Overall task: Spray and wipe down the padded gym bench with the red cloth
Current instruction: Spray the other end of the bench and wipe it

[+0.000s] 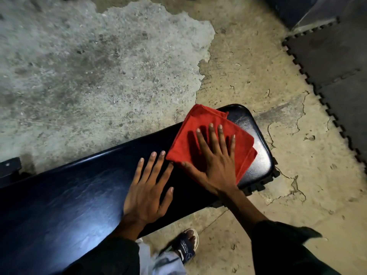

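Observation:
A black padded gym bench runs from lower left to its rounded end at the right. A folded red cloth lies flat on that end. My right hand presses palm-down on the cloth with fingers spread. My left hand rests flat on the bare padding just left of the cloth, fingers apart, holding nothing. Wet-looking streaks shine on the pad beyond the cloth. No spray bottle is in view.
Cracked, patchy concrete floor surrounds the bench. Dark interlocking foam mats cover the floor at the right. My sandalled foot stands below the bench's near edge. A dark metal part sticks out at the left.

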